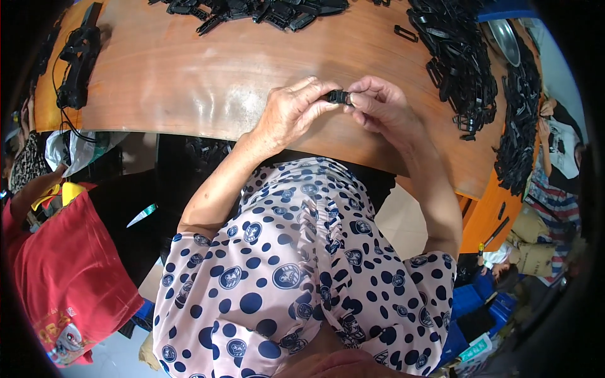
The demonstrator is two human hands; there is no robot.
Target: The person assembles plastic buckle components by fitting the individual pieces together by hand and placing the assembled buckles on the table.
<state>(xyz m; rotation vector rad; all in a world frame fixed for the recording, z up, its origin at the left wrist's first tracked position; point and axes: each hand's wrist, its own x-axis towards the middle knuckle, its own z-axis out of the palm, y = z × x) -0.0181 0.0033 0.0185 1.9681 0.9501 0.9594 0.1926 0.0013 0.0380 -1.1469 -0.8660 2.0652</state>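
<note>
Above the table's near edge, both my hands meet at a small black plastic part (339,96). My left hand (291,113) pinches its left end between thumb and fingers. The thumb and fingertips of my right hand (383,110) close on its right end. Fingertips cover both ends of the part, so its exact kind is hard to tell. Beneath my hands is the brown wooden table (208,75).
Heaps of black plastic parts lie at the table's far edge (271,14) and right side (457,60). A single black frame-shaped piece (406,33) sits apart. A black device with a cable (79,69) stands at left. People are at both sides, one in red (75,271).
</note>
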